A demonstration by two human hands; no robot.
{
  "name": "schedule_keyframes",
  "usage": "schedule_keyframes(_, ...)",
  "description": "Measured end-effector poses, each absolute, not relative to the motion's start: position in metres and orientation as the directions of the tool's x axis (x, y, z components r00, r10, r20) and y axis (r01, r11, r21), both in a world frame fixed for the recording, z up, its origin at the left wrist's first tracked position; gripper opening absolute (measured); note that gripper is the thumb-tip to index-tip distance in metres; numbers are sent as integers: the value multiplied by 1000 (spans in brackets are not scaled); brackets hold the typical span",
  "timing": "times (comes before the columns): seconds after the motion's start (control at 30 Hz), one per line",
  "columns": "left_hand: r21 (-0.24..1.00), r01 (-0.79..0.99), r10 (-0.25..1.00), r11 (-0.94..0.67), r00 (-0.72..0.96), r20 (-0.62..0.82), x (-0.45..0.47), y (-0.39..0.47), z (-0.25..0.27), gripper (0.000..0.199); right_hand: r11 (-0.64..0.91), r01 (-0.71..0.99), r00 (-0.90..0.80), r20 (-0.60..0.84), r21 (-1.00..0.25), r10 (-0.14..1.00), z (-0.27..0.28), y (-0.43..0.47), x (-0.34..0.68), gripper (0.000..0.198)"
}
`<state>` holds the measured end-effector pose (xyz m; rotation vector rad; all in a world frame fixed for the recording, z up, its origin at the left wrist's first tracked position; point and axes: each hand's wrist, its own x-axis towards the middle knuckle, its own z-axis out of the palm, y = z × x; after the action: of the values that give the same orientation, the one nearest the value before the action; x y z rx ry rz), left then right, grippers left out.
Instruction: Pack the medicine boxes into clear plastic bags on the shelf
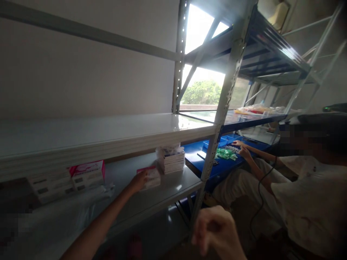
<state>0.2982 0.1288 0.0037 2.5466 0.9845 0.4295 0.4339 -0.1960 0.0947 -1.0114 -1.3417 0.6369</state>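
Observation:
On the lower grey shelf, my left hand (140, 180) reaches forward and has its fingers closed on the left end of a small pink-and-white box (153, 178). The box rests on the shelf, just in front of a stack of white boxes (173, 161) partly covered by clear plastic. Low in front of the rack's upright, my right hand (217, 227) is raised with its fingers curled in. I see nothing in it, though it is somewhat blurred.
Pink-and-white cartons (88, 175) and clear plastic wrap (78, 202) lie left on the lower shelf (176, 186). The upper shelf (108, 133) overhangs it. A metal upright (208, 162) stands right. Beyond, a seated person (306, 187) works over green bags (226, 153) at a blue table.

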Motion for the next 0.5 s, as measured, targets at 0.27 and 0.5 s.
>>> schedule_keyframes(0.27, 744, 377, 746, -552, 621, 239, 260, 100, -19, 28, 182, 421, 105, 247, -888, 963, 33, -17, 419, 17)
schedule_keyframes(0.5, 825, 298, 781, -480, 573, 247, 246, 103, -10, 29, 224, 833, -97, 264, -506, 959, 28, 27, 406, 30)
